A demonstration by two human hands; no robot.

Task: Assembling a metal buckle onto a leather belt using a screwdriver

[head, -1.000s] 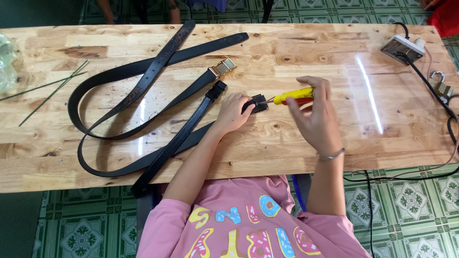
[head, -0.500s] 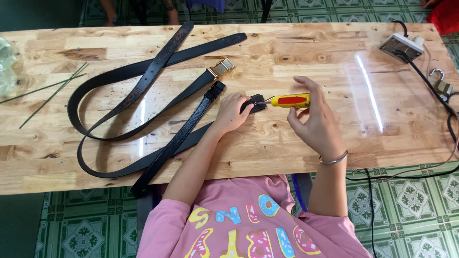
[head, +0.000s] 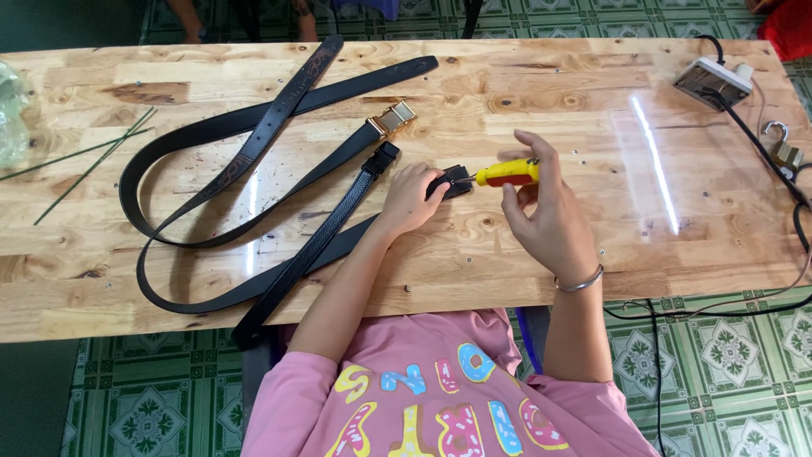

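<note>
My left hand [head: 412, 197] presses down on the black buckle end [head: 455, 181] of a black belt [head: 331, 247] lying on the wooden table [head: 524, 85]. My right hand [head: 545, 211] grips a small screwdriver with a yellow and red handle [head: 507, 173], its tip pointing left into the black buckle end. A second black belt [head: 254, 135] with a gold buckle [head: 391, 118] loops across the left half of the table, and a third strap's black end [head: 383, 157] lies just left of my left hand.
A white power strip [head: 712, 81] with a black cable [head: 774, 161] sits at the far right corner, with a padlock [head: 783, 149] beside it. Thin green stems [head: 89, 159] and a clear plastic bag [head: 13, 118] lie at the left edge. Green patterned floor tiles surround the table.
My right hand has shifted slightly, turning the screwdriver against the buckle end. My left hand and the belts stay in place.
</note>
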